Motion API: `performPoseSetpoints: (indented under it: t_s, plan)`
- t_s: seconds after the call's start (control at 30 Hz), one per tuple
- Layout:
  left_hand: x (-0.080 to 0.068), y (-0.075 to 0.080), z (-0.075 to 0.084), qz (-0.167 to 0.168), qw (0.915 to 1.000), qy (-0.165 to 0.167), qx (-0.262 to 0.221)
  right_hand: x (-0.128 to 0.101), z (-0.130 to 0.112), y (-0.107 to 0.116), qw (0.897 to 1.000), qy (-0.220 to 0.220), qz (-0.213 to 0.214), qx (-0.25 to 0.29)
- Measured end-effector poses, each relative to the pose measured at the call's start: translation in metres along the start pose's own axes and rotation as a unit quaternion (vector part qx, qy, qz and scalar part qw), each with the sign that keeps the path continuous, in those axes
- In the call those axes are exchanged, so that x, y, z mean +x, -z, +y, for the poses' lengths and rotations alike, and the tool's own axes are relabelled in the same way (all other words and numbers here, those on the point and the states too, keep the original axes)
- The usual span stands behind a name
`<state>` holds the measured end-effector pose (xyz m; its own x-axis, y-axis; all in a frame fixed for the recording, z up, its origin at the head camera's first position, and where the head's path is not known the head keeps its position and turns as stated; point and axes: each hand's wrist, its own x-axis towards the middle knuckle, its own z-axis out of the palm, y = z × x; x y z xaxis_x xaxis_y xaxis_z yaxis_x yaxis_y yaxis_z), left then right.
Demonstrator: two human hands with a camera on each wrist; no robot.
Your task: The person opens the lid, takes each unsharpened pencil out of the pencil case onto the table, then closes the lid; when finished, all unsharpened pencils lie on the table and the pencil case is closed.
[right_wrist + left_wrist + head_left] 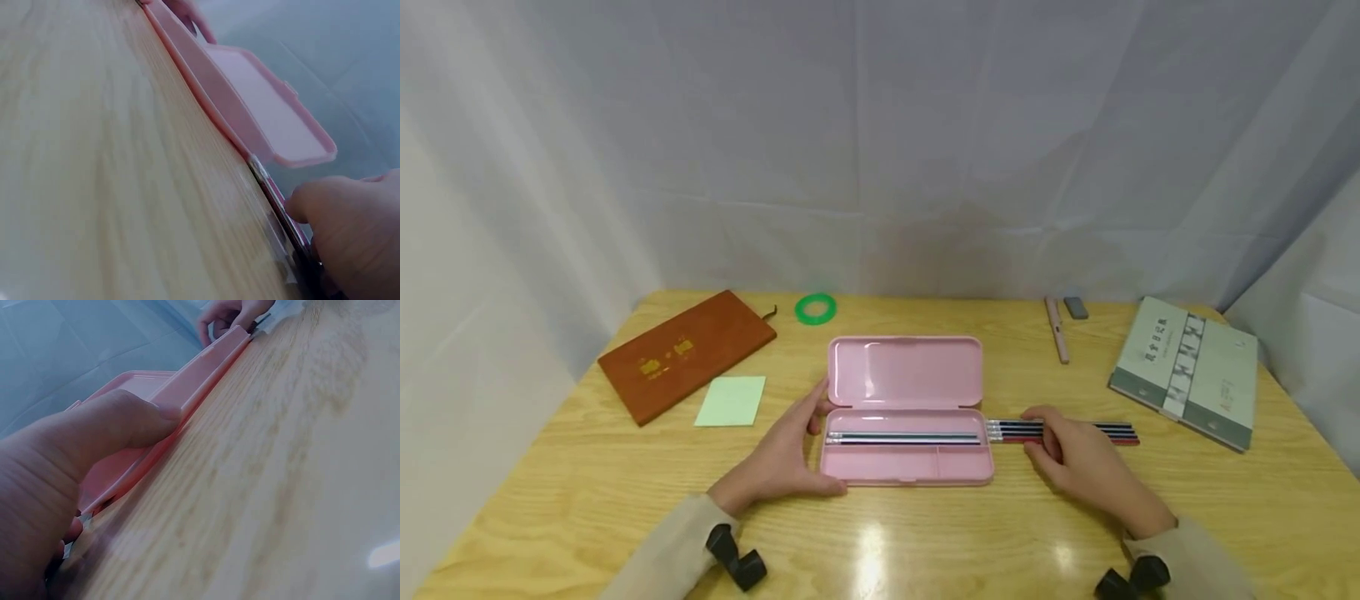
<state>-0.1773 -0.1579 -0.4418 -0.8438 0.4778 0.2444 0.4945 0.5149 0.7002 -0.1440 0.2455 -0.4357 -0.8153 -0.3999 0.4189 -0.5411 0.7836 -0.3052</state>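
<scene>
An open pink pencil case [905, 372] lies on the wooden table with its lid folded back. Several pencils [902, 438] lie lengthwise in its rear compartment. My left hand [778, 462] holds the case's left end, thumb at the front edge and fingers toward the back; the left wrist view shows the thumb against the pink front wall [203, 372]. Just right of the case, my right hand [1086, 467] pinches a row of dark and red pencils [1116, 432] between thumb and fingers. Their silver ends are beside the case's right wall, in the right wrist view too.
At the left are a brown notebook [688, 354] and a pale green sticky-note pad [731, 401]. A green tape ring [816, 309] lies behind the case. Toward the back right are a pink pen [1057, 331], a grey eraser [1076, 308] and a grey-green book [1213, 375].
</scene>
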Motion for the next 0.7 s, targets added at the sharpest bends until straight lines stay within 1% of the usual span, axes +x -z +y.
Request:
performPoseSetpoints:
  t_s: [0.1,0.23,0.47,0.57,0.7]
  plan:
    - [0.000,0.001,0.000,-0.003,1.0000,0.000,0.003,0.012,-0.011,-0.007,1.000,0.009,-0.007,0.023]
    - [0.000,0.002,0.001,-0.005,1.0000,0.002,0.003,0.029,-0.026,-0.015,0.999,0.022,-0.020,0.025]
    - [0.001,0.003,0.002,-0.008,0.9999,0.006,0.008,0.055,-0.043,-0.023,0.995,0.035,-0.085,0.042]
    - [0.001,0.003,0.001,-0.005,1.0000,0.002,0.007,0.065,-0.047,-0.026,0.994,0.047,-0.093,0.030]
    - [0.000,0.002,0.000,-0.003,1.0000,-0.007,0.005,0.075,-0.052,-0.033,0.993,0.073,-0.090,0.000]
